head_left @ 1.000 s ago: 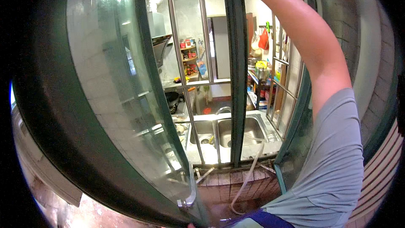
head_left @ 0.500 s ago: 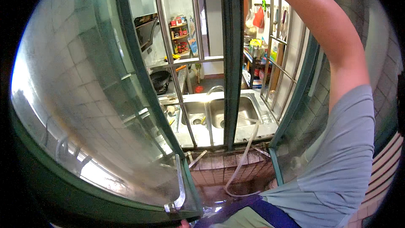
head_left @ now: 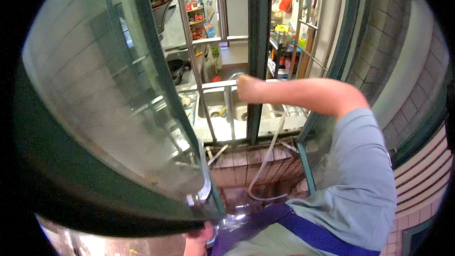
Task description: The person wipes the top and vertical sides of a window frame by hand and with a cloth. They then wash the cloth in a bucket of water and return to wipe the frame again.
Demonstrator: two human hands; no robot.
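Note:
My right arm reaches across in front of a barred window. My right hand [head_left: 249, 88] is closed and somewhat blurred, beside the dark green centre post [head_left: 259, 33]; whatever its fingers hold is hidden. Low in the view, my left hand [head_left: 203, 233] is closed at the bottom edge of the opened green-framed window sash [head_left: 156, 223], next to the metal window handle [head_left: 204, 192]. The sash's glass pane [head_left: 109, 114] stands swung out on the left, cloudy and reflecting tiles.
Metal bars [head_left: 189, 61] cross the opening. Behind them are a double sink [head_left: 215, 102], a black pan [head_left: 175, 68], a corner shelf [head_left: 195, 21] with jars and a hanging red item [head_left: 286, 1]. A pale hose [head_left: 265, 166] hangs over the brick ledge [head_left: 237, 161].
My right hand has come down from above the view to the centre post, its elbow now bent. My left hand shows more at the sash's lower edge. The whole view has shifted slightly.

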